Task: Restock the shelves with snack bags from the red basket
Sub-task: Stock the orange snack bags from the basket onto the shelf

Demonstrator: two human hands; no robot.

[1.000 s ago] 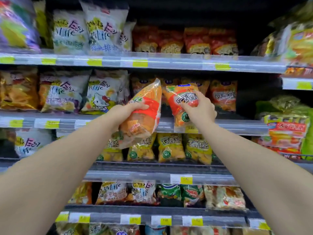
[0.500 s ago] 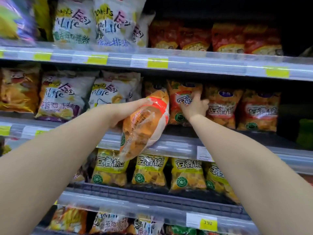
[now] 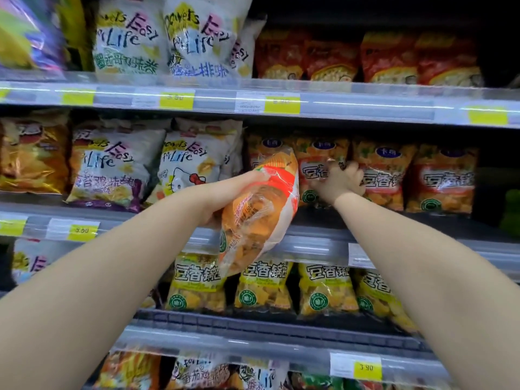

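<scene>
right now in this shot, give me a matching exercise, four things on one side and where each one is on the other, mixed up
Things:
1. orange bag
2. right hand
3. red bags
4. yellow bags

Places:
A. top shelf, right part
B. on the orange row, middle shelf
C. shelf below the orange row
D. in the left hand, in front of the shelf edge

Pairs: 1-D, 2-B, 3-A, 4-C
</scene>
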